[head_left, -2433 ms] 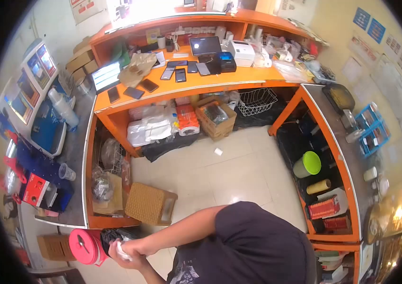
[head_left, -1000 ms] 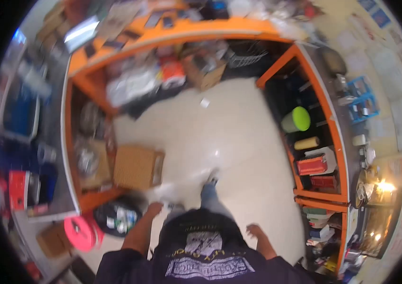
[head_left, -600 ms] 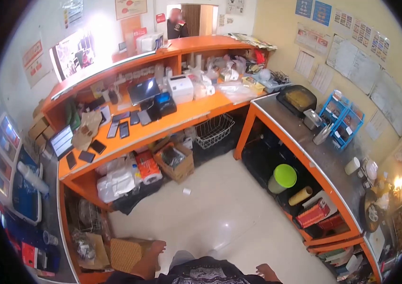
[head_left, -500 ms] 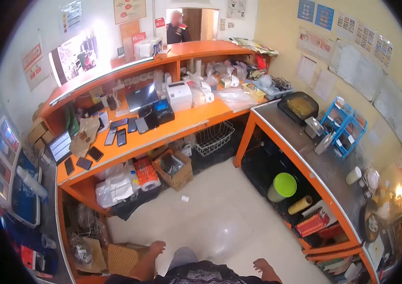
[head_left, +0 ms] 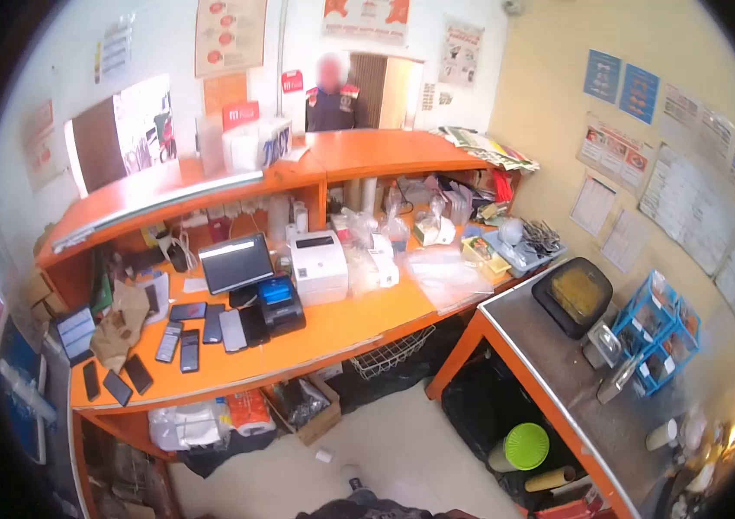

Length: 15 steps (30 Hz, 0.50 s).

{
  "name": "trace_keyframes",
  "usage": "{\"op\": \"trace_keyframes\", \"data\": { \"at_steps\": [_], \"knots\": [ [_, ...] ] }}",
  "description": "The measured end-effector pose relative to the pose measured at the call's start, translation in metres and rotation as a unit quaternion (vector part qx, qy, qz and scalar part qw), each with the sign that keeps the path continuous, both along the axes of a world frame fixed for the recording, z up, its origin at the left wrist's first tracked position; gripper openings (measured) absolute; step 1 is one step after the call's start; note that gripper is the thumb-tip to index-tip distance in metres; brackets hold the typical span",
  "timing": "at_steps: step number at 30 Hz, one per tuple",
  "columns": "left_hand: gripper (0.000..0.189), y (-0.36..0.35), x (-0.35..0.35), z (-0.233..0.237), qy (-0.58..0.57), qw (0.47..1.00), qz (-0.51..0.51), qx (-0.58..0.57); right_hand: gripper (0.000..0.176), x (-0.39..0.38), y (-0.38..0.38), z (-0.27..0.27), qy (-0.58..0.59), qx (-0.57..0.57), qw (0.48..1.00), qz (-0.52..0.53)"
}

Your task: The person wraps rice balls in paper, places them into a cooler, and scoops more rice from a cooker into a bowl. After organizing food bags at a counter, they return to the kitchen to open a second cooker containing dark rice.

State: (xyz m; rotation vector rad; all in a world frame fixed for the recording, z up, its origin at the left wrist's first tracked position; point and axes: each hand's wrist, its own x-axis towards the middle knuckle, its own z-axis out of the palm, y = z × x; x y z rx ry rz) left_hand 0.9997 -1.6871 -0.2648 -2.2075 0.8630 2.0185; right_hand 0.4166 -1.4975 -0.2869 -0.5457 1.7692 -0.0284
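The pale floor [head_left: 250, 484] bears a white scrap [head_left: 323, 455] near a shoe [head_left: 353, 481]; fingers unseen.

Counter [head_left: 367, 316] smooth, glossy; bag [head_left: 120, 327] crumpled matt paper; floor [head_left: 250, 484] glossy; basket [head_left: 374, 363] metal wire; lid [head_left: 526, 446] plastic.

Shows orange across the counter [head_left: 376, 308], near-black on the phones [head_left: 190, 351], ribbed lime green on the lid [head_left: 526, 446], light blue on the rack [head_left: 659, 334]; runs white over the printer [head_left: 320, 270], brown over the paper [head_left: 121, 324], red-on-white over the poster [head_left: 367, 19].
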Motion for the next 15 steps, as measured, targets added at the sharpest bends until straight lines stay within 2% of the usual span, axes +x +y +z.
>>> {"op": "trace_keyframes", "data": {
  "at_steps": [2,4,6,7,8,9,10,11,12,13,14,15],
  "knots": [
    [0.038,-0.069,-0.045,-0.007,0.037,0.996,0.043,-0.063,0.036,-0.034,-0.028,0.016,0.016,-0.019,0.999,0.025],
    [0.040,-0.138,-0.097,-0.008,0.089,0.980,0.125,-0.124,0.037,-0.081,-0.062,0.023,0.067,-0.100,0.988,0.095],
    [0.042,-0.212,-0.159,-0.005,0.169,0.934,0.259,-0.178,0.037,-0.127,-0.098,0.020,0.188,-0.236,0.929,0.213],
    [0.043,-0.249,-0.187,-0.004,0.218,0.897,0.329,-0.200,0.036,-0.128,-0.129,0.073,0.268,-0.209,0.938,0.063],
    [0.046,-0.298,-0.214,-0.011,0.295,0.842,0.403,-0.206,0.036,-0.141,-0.160,0.085,0.347,-0.229,0.909,0.001],
    [0.059,-0.331,-0.251,0.030,0.252,0.795,0.526,-0.164,0.032,-0.159,-0.198,0.111,0.371,-0.283,0.882,0.069],
    [0.061,-0.364,-0.272,0.060,0.299,0.755,0.549,-0.197,0.023,-0.155,-0.239,0.163,0.374,-0.388,0.839,-0.072],
    [0.061,-0.384,-0.294,0.088,0.295,0.724,0.592,-0.198,0.013,-0.171,-0.274,0.168,0.382,-0.470,0.789,-0.101],
    [0.061,-0.403,-0.315,0.112,0.289,0.691,0.632,-0.201,0.010,-0.177,-0.315,0.204,0.358,-0.512,0.771,-0.125],
    [0.061,-0.420,-0.337,0.130,0.271,0.670,0.659,-0.208,0.011,-0.192,-0.352,0.218,0.345,-0.551,0.746,-0.140],
    [0.062,-0.431,-0.354,0.137,0.239,0.658,0.681,-0.216,0.011,-0.200,-0.394,0.253,0.345,-0.566,0.739,-0.121],
    [0.062,-0.440,-0.369,0.142,0.207,0.645,0.700,-0.225,0.012,-0.222,-0.433,0.263,0.343,-0.581,0.732,-0.092]
  ]
}}
